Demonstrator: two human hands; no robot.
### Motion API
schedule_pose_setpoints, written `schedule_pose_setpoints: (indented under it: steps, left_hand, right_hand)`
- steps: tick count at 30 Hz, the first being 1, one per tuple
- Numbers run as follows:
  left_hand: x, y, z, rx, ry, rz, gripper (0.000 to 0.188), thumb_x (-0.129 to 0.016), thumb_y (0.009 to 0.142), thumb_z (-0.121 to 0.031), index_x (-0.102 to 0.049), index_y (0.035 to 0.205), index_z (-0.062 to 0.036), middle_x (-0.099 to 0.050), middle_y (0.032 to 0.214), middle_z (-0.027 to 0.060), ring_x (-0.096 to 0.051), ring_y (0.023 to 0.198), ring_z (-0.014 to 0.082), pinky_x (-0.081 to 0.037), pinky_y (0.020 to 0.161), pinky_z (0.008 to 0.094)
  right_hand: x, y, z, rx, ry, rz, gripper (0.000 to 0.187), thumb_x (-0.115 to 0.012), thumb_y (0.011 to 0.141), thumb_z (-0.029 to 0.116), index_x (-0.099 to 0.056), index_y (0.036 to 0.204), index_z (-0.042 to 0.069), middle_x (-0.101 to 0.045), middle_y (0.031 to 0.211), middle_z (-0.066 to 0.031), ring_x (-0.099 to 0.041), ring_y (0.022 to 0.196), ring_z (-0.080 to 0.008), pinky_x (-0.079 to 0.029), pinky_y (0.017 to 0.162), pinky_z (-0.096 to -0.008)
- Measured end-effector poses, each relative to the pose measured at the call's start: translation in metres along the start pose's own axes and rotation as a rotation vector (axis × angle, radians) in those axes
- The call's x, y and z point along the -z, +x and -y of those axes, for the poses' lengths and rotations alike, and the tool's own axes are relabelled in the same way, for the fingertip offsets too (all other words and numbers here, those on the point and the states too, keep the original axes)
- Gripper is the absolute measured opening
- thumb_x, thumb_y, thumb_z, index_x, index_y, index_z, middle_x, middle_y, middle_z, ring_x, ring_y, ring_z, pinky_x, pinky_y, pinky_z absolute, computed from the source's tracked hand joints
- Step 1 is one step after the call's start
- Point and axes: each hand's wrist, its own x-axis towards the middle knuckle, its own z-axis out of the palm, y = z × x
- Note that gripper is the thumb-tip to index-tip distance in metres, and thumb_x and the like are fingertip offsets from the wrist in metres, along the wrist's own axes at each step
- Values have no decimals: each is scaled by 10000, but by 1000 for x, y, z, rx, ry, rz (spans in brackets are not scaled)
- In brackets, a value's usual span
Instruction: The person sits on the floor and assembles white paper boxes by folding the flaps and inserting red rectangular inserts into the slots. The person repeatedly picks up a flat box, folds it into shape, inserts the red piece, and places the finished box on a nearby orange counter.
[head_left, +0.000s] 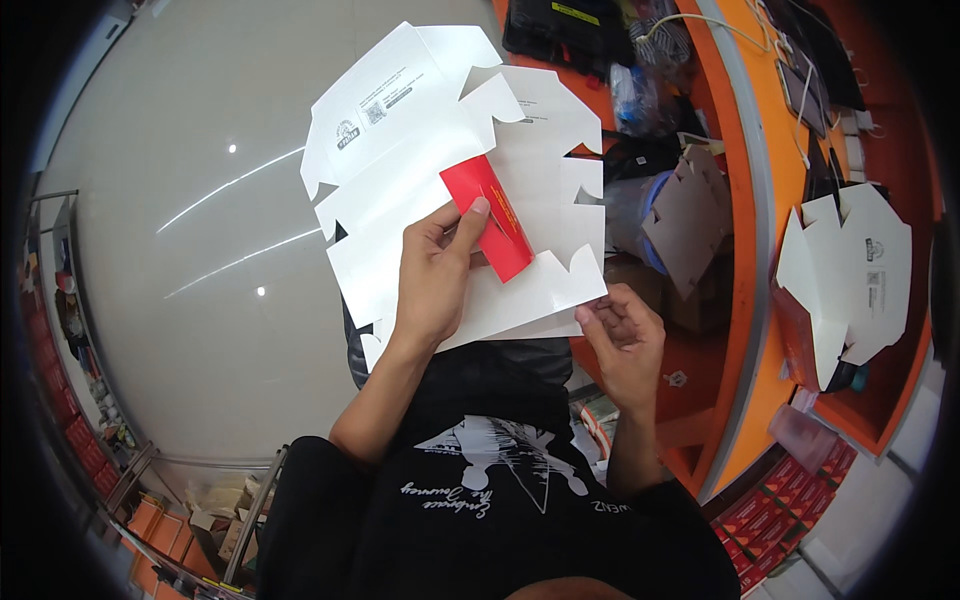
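Head-worn fisheye view, steeply downward

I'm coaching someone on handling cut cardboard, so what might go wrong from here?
The red piece might slip or crease, as the left hand grips it with the thumb on top.
The white cardboard might bend, since the right hand is only at its near corner.
Its notched tabs stick out unsupported and could catch or fold.
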Motion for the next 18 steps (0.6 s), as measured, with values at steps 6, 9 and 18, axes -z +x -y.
schedule_pose_setpoints:
  steps: [6, 9, 18]
  left_hand:
    - [-15, -11, 11, 25, 171, 16, 311, -589, 1090, -239, -722, 1080, 42, -714, 949, 38, -670, 874, 91, -608, 773, 309]
    - [-21, -11, 11, 19, 206, -3, 302, -593, 1086, -231, -716, 1027, 39, -680, 886, 4, -616, 841, 68, -579, 722, 282]
    - [-17, -11, 23, -77, 343, -38, 313, -591, 1080, -215, -725, 1056, 67, -619, 1063, 88, -614, 810, 101, -531, 638, 265]
  right_hand:
    - [-43, 13, 21, 447, -412, -57, 190, -810, 829, -19, -741, 1005, -34, -686, 942, -123, -679, 790, -223, -554, 693, -329]
    - [-40, 18, 13, 622, -545, -50, 250, -812, 806, -41, -740, 1045, -31, -680, 945, -121, -672, 793, -255, -554, 679, -342]
    - [-46, 18, 4, 841, -621, 1, 302, -804, 770, -106, -717, 1058, -75, -664, 941, -134, -655, 772, -270, -540, 620, -343]
